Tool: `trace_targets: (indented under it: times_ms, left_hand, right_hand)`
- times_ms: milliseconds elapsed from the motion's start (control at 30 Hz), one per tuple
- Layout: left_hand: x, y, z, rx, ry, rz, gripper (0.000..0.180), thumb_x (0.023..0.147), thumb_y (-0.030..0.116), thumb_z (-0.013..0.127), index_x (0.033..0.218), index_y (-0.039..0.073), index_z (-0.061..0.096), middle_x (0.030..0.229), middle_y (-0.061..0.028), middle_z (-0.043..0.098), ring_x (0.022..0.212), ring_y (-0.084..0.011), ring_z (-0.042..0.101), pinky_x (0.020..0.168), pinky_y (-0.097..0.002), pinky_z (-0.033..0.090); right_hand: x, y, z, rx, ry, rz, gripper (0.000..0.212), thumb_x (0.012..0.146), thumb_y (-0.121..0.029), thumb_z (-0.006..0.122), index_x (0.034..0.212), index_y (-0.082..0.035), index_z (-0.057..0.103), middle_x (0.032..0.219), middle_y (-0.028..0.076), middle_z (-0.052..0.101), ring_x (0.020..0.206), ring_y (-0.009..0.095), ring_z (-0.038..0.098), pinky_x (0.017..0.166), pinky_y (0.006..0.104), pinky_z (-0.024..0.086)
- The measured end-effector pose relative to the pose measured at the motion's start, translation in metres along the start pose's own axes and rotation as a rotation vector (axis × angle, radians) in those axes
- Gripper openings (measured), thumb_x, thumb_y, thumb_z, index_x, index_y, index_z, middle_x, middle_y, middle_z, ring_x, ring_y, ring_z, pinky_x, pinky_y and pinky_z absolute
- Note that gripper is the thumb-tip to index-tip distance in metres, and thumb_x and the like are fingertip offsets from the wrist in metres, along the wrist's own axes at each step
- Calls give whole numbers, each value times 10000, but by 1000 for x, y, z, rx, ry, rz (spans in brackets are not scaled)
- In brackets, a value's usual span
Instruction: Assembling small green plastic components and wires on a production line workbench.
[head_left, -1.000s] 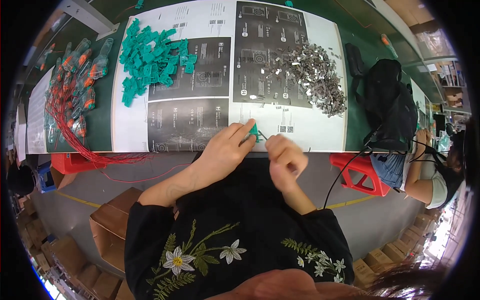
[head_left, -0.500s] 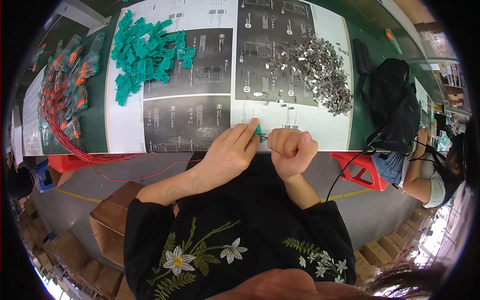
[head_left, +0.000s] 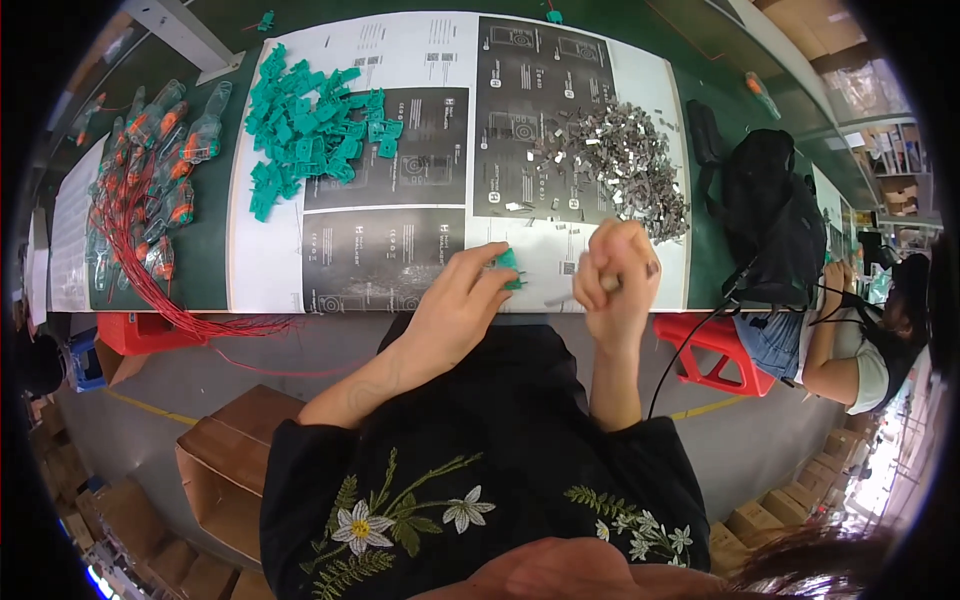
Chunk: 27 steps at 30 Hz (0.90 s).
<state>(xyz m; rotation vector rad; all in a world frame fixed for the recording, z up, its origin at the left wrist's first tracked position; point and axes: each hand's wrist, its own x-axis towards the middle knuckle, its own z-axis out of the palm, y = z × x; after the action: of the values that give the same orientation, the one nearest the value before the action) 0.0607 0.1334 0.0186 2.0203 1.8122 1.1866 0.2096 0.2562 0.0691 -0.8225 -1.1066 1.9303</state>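
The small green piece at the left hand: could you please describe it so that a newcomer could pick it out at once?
On the green table, find the large printed sheet and go to its near edge. There, at the left hand, is the small green piece. It sits apart on white, unlike the green pieces heaped at the sheet's left.

It was an assembly workshop: green plastic parts (head_left: 305,140) and small metal pieces (head_left: 640,175) lay heaped toward the worktop's (head_left: 215,270) far edge, a co-worker (head_left: 868,378) sat farther right, and cardboard boxes (head_left: 128,515) lined the floor.
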Motion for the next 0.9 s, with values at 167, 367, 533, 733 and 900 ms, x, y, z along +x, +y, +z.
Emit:
trace_targets:
  times_ms: [167,367,533,733,900]
  left_hand:
    - [-4,21,2,-348,143,-260,257,840,-48,684,1079,4,603,1236,-141,551,859,-230,632,721,-294,537]
    - [-11,29,-2,-366,137,-344,240,844,-46,685,1065,7,608,1070,-106,579,686,-149,598,595,-258,501]
    - [-13,24,6,-116,148,-165,207,833,-24,711,1019,12,628,877,-74,578,636,-115,553,552,-256,473]
    - [-15,25,9,-252,176,-235,154,838,4,721,976,12,654,742,-47,558,599,-85,502,530,-224,427]
    - [-14,36,-4,-432,216,-442,100,850,-4,704,943,1,668,763,-17,582,620,-52,490,540,-197,403]
  right_hand:
    - [-25,20,-10,-784,-123,-25,187,968,-103,544,892,27,655,649,-2,583,533,37,469,483,215,353]
    - [-37,35,-13,-793,-203,-85,133,900,-69,653,976,40,658,721,86,636,569,129,558,516,259,422]
    - [-44,34,1,-974,-165,-388,98,886,-46,660,937,38,660,694,143,603,538,161,547,509,282,424]
    - [-47,36,1,-903,-141,-358,70,883,-32,656,889,38,663,650,125,581,516,170,524,501,285,421]
    - [-49,32,5,-845,-101,-361,60,876,-9,656,889,48,667,624,80,568,521,100,488,490,251,378]
